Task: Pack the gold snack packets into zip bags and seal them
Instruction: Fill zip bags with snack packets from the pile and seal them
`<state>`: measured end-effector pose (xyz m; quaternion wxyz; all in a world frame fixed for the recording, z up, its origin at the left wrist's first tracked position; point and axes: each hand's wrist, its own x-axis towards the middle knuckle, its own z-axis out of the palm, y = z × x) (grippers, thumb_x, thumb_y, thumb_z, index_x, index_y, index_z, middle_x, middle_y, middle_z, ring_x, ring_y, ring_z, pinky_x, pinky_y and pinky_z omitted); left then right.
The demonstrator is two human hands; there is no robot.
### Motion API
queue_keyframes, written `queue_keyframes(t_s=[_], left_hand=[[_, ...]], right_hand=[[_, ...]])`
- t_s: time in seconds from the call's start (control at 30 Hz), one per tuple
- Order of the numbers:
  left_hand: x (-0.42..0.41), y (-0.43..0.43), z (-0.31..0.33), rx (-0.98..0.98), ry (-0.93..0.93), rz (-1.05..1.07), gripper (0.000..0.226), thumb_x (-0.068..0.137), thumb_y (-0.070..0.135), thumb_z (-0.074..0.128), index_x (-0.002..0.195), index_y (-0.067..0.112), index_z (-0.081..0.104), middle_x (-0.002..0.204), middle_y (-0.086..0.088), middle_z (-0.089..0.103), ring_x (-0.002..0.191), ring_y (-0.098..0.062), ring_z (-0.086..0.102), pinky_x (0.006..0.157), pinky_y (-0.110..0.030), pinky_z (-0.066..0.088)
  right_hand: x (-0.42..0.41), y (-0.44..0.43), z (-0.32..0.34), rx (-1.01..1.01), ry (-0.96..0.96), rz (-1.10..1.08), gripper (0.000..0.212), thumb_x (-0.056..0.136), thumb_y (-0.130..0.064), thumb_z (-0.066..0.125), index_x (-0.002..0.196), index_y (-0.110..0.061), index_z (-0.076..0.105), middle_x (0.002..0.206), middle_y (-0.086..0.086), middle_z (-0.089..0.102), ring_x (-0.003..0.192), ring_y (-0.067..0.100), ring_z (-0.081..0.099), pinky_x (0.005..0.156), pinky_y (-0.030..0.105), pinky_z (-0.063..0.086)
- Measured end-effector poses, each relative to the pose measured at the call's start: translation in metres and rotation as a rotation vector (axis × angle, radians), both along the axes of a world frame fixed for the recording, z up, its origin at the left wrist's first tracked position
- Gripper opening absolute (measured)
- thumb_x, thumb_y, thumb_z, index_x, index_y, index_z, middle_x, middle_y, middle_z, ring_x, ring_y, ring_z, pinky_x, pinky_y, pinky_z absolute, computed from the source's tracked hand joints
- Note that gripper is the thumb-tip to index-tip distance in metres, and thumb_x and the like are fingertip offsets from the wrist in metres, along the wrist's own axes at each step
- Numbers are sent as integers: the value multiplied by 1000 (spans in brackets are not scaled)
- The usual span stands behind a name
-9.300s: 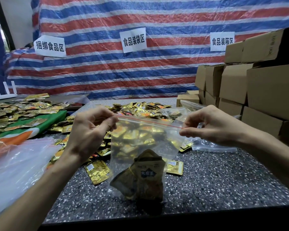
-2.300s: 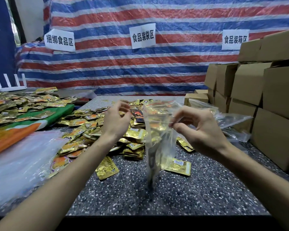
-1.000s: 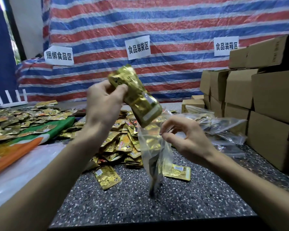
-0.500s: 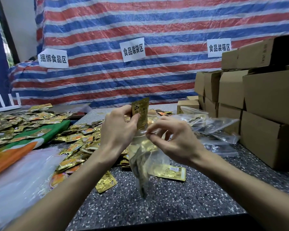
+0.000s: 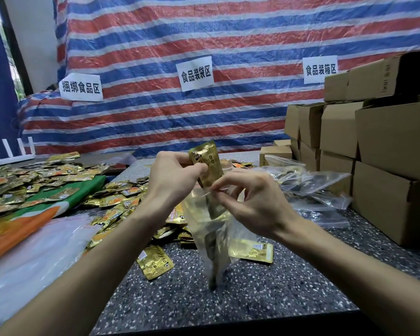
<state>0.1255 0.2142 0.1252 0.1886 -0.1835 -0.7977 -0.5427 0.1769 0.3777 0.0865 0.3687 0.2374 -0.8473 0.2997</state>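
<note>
Down from up high a second ago, the left hand (image 5: 172, 180) now pinches a gold packet (image 5: 206, 163) at the top of the zip bag (image 5: 211, 229). The right hand (image 5: 250, 204) pinches the bag's rim, so the bag hangs over the speckled table (image 5: 264, 299). A pile of packets (image 5: 117, 202) lies behind.

- Pinching a gold packet (image 5: 206, 163) in the left hand (image 5: 172, 183), just above the zip bag (image 5: 211, 224).
- Pinching the zip bag's rim with the right hand (image 5: 252, 204), thumb and forefinger together.
</note>
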Motion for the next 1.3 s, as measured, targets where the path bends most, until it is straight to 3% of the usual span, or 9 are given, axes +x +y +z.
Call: queue_keyframes(t_s=[0.13, 0.23, 0.4, 0.53, 0.67, 0.97, 1.1, 1.17, 1.3], left_hand=[[4, 9, 2, 62, -41, 25, 8, 77, 20, 76, 71, 16, 79, 73, -4, 76, 70, -19, 69, 74, -40, 55], [10, 15, -2, -10, -27, 22, 13, 70, 26, 71, 67, 15, 77, 68, -8, 73, 61, -16, 59, 69, -42, 55], [14, 20, -5, -60, -61, -23, 28, 59, 30, 62, 66, 7, 76, 71, -17, 72, 64, -23, 62, 70, -51, 55], [10, 17, 3, -41, -48, 21, 26, 63, 30, 68, 72, 7, 77, 75, -15, 74, 80, -33, 70, 78, -50, 56], [6, 15, 9, -69, 8, 84, 20, 75, 22, 71, 78, 3, 76, 82, -18, 73, 67, -19, 59, 77, -50, 56], [9, 13, -1, -173, 86, 107, 9, 74, 17, 69, 69, 15, 77, 69, -5, 73, 77, -27, 70, 72, -44, 57], [8, 15, -3, -335, 100, 111, 9, 71, 21, 70, 68, 15, 76, 66, -7, 72, 75, -28, 69, 65, -42, 57], [5, 15, -1, -406, 71, 84, 23, 80, 32, 72, 68, 12, 76, 67, -9, 71, 75, -27, 69, 64, -37, 56], [3, 8, 7, -514, 96, -27, 66, 95, 59, 48, 72, 3, 74, 67, -20, 66, 54, -21, 55, 50, -30, 37]], right_hand=[[-2, -4, -3, -45, -33, 47, 6, 88, -16, 74, 90, -14, 79, 77, -6, 72, 59, 11, 69, 55, 41, 56], [-2, -5, -4, -82, -12, 45, 7, 86, -16, 76, 90, -13, 80, 78, -5, 75, 60, 11, 70, 57, 40, 57], [0, -2, -2, -89, -5, 19, 7, 84, -16, 77, 90, -17, 81, 77, -1, 77, 63, 6, 71, 58, 38, 58], [1, 1, -2, -115, -59, 21, 8, 86, -18, 76, 92, -19, 81, 74, 1, 77, 62, 4, 71, 60, 39, 59], [2, 0, 0, -121, -49, 22, 6, 86, -15, 75, 88, -17, 81, 70, 0, 76, 60, 2, 70, 59, 37, 58], [4, 5, 0, -113, -34, 13, 8, 85, -17, 75, 90, -18, 81, 81, -2, 76, 62, 11, 70, 56, 43, 57], [3, 5, -1, -87, -28, 5, 11, 85, -15, 75, 94, -17, 81, 84, -3, 77, 64, 8, 70, 58, 40, 58], [3, 5, -2, -78, -6, -8, 11, 85, -15, 75, 94, -17, 81, 83, -3, 77, 63, 7, 70, 57, 40, 58], [3, 6, -1, -92, 8, -20, 10, 88, -18, 73, 94, -22, 81, 89, -7, 78, 64, 5, 70, 55, 41, 57]])
